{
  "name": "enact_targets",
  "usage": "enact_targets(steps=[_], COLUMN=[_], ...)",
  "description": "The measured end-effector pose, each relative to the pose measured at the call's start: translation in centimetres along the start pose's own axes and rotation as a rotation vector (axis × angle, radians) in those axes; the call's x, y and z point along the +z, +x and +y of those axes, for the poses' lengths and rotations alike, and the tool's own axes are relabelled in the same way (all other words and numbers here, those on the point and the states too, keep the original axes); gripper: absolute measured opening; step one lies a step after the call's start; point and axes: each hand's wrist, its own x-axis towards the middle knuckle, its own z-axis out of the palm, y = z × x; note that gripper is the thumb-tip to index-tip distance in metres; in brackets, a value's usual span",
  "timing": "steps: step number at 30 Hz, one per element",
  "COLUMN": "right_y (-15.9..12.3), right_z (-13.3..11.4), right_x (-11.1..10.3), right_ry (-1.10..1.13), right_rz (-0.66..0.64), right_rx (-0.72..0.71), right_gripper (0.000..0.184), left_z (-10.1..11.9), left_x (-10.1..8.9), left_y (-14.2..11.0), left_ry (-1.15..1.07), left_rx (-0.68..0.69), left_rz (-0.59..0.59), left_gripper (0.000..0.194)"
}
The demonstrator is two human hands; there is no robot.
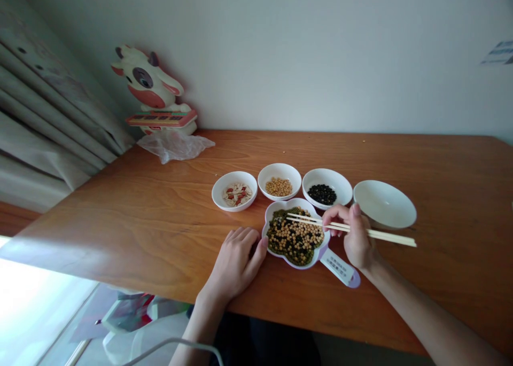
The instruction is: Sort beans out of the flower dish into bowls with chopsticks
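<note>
A white flower-shaped dish with a handle [269,212] holds mixed green, yellow and black beans near the table's front edge. My left hand [236,262] lies flat on the table, fingers spread, its fingertips touching the dish's left rim. My right hand [355,238] grips a pair of pale chopsticks [385,236] whose tips reach over the mixed beans. Behind the dish stand small white bowls: one with peanuts and pale seeds [234,191], one with yellow soybeans [279,181], one with black beans [327,188], and an empty one [385,203].
The wooden table [160,211] runs back to a white wall. A cow-shaped toy keyboard [154,96] and a crumpled clear plastic bag [174,144] sit at the back left corner. Curtains [44,115] hang on the left.
</note>
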Motion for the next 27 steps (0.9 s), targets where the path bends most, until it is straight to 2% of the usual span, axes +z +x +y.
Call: enact_targets(steps=[27], right_y=[-0.02], right_z=[-0.93], right_x=[0.58], right_ry=[-0.124], right_rz=[0.007], right_rx=[-0.050], right_gripper=[0.075], left_z=[0.20], left_x=[-0.10], left_y=[0.03], left_ry=[0.019], left_rx=[0.004], left_rz=[0.005], left_gripper=[0.038])
